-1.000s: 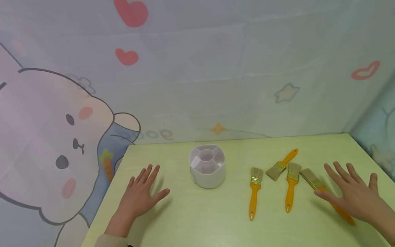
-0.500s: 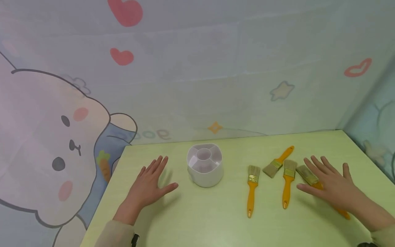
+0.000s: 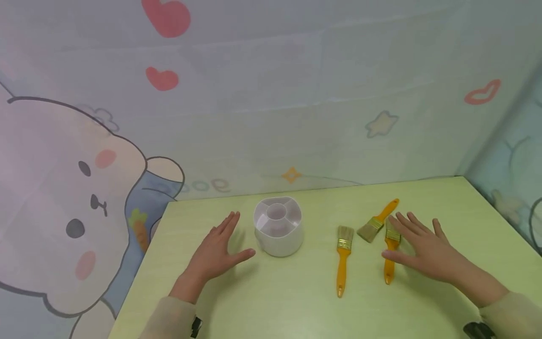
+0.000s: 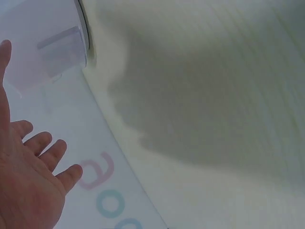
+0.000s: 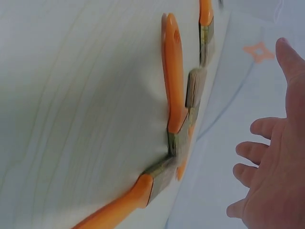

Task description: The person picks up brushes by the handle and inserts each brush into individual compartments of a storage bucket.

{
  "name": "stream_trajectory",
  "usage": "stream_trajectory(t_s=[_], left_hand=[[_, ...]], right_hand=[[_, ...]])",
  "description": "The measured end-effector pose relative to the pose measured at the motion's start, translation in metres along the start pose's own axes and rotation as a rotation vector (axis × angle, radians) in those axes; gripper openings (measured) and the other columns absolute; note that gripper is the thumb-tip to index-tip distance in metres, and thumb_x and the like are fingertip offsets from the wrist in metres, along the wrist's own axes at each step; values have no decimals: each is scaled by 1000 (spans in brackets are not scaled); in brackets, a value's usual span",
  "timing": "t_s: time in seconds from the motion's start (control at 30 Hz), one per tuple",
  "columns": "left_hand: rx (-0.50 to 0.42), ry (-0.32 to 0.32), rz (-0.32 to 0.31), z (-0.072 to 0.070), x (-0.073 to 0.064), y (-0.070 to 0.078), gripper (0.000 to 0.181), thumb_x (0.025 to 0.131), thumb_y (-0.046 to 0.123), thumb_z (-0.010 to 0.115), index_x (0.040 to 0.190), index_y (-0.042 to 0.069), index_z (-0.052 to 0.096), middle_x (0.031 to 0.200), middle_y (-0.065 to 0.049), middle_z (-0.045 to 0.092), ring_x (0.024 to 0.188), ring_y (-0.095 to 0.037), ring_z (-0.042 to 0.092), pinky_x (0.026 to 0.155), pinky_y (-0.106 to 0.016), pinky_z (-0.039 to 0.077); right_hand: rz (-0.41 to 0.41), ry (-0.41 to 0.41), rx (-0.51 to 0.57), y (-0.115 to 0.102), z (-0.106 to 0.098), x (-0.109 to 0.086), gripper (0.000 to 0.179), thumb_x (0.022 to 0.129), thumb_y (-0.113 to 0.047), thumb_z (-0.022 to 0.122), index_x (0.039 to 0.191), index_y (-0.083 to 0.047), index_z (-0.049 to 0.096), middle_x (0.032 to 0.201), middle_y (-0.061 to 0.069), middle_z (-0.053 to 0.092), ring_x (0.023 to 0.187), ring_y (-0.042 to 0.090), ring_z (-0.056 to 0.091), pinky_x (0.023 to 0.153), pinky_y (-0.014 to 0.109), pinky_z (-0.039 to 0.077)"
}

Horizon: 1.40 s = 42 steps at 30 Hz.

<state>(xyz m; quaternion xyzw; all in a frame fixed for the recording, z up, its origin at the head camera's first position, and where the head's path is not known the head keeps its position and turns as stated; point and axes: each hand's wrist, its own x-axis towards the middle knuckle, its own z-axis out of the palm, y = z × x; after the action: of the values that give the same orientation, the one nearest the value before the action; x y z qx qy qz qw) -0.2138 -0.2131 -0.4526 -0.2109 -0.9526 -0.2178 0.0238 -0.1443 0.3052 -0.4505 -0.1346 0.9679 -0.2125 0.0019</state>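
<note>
My left hand (image 3: 213, 252), fingers straight and thumb spread, hovers just left of a white round divided organizer (image 3: 281, 246) without touching it. In the left wrist view the organizer's wall (image 4: 43, 62) shows beyond the thumb. My right hand (image 3: 429, 252) hangs above the paintbrushes, fingers extended, holding nothing. One orange-handled paintbrush (image 3: 342, 266) lies by itself, a second paintbrush (image 3: 378, 221) slants behind, and a third paintbrush (image 3: 390, 268) is partly covered by the right fingers. A fourth paintbrush (image 5: 136, 194) is hidden behind that hand in the head view.
Everything lies on a pale yellow-green table (image 3: 296, 301). A cartoon-printed cloth (image 3: 254, 117) hangs behind the table's back edge, and another cloth stands along the right side.
Both hands have moved inward, the left toward the organizer and the right leftward over the paintbrushes. The view has shifted slightly; organizer and brushes appear to stay in place.
</note>
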Motion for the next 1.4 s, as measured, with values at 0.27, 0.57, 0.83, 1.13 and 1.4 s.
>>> stream_trajectory(t_s=[0.27,0.57,0.83,1.13,1.4], left_hand=[[-162,-31,-99,14,5,10,115,88,67,78,173,20,16,177,-4,23,160,-36,30,123,-66,37],[-376,55,-135,26,9,22,113,86,56,87,172,19,24,175,-6,31,160,-34,30,127,-63,32],[-523,125,-122,36,15,29,108,84,35,94,169,10,32,173,-6,33,158,-29,37,128,-49,35],[-611,163,-154,45,20,36,107,83,29,95,167,8,34,169,-9,41,155,-29,42,125,-48,42],[-655,191,-157,51,22,43,104,82,27,96,167,10,37,167,-9,46,153,-29,45,122,-51,45]], right_hand=[[-27,-1,37,-13,7,6,96,97,-58,73,166,-3,35,170,30,30,158,53,19,125,78,-6],[-71,-1,40,-29,18,12,95,97,-58,73,165,-3,37,170,26,31,157,53,23,126,77,3],[-96,-10,76,-43,25,13,92,97,-58,73,163,-3,41,169,26,34,157,52,24,127,75,8],[-125,-13,47,-50,36,13,96,96,-60,73,162,1,41,168,27,35,157,50,28,126,72,22],[-104,-54,28,-54,44,10,96,95,-64,71,159,3,46,167,27,38,153,53,34,124,70,31]])
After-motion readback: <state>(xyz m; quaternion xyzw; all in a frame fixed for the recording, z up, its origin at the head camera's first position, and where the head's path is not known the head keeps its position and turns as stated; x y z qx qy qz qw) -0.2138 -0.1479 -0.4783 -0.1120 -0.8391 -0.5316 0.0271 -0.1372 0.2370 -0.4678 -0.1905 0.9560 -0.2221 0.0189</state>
